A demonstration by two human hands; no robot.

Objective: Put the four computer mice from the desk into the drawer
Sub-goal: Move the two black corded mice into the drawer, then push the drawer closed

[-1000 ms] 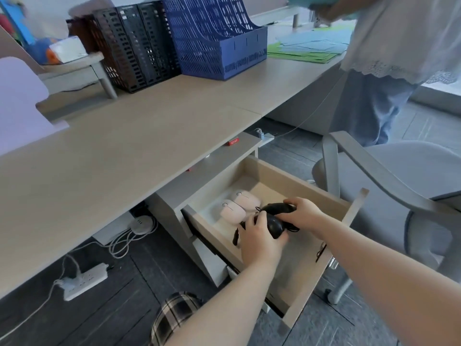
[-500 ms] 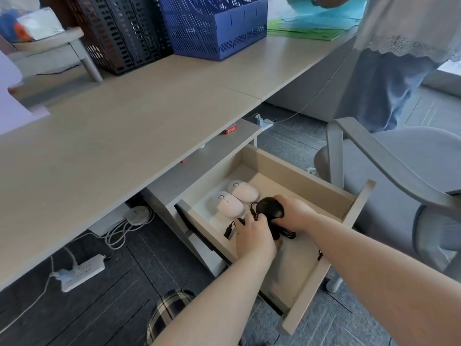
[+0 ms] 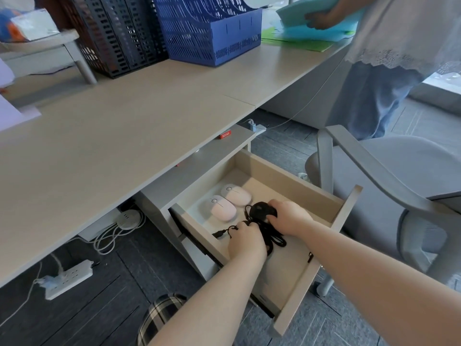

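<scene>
A: Where are the mice found at this moment?

B: Two pale pink mice [image 3: 230, 201], smooth and egg-shaped, are laid side by side at the back left of the open drawer [image 3: 294, 188]. A black mouse [image 3: 260, 211], rounded and matte, is placed just beside them, and it is covered partly by the right hand [image 3: 289, 217], whose fingers are curled around its near side. A second black mouse cannot be told for sure; something dark is hidden under the left hand [image 3: 245, 242].

A: And the left hand, how is it held?

B: It is closed loosely over a bundle of thin black cable [image 3: 274, 239], which is looped on the drawer floor. A small plug end [image 3: 219, 233] is seen sticking out to the left of it.

A: Which step is judged to be in hand?

B: The setting down of the wired mice, it seems. No mouse is seen on the desk [image 3: 119, 136], a flat board of pale wood pattern, so the task is judged almost finished.

A: What is called for next?

B: The cable should be tucked fully inside the beige walls, both hands should be released and lifted out, and then the drawer can be pushed shut without a loop being pinched at the edge.
</scene>
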